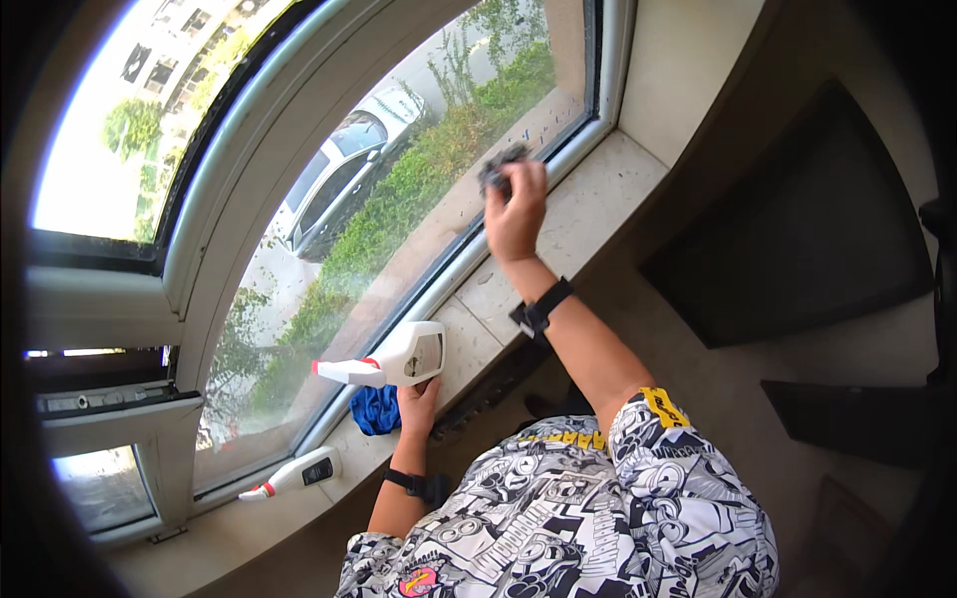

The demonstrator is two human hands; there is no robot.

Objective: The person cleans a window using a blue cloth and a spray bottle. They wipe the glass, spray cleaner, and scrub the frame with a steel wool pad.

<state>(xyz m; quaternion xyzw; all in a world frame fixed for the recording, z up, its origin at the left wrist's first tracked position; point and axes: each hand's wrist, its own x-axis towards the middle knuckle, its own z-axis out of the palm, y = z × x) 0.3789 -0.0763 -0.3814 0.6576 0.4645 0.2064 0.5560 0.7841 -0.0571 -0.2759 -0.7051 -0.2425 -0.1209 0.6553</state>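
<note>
My right hand (517,213) grips a crumpled grey wad (499,168), perhaps cloth or paper, at the lower part of the large window pane (419,217); motion blurs it. My left hand (419,407) is at the sill, partly hidden behind a white spray bottle (415,355) with a red-tipped nozzle; its fingers are largely covered, so its hold cannot be told. A bunched blue cloth (375,410) lies beside that hand. Farther down the sill, a second white spray bottle (312,471) with a red collar lies or leans near the frame.
The pale stone windowsill (598,198) runs along the white window frame (441,288). At the left is another window section with a metal fitting (105,400). Dark flat-sided furniture (807,232) stands at the right. A parked white car and hedges show outside the glass.
</note>
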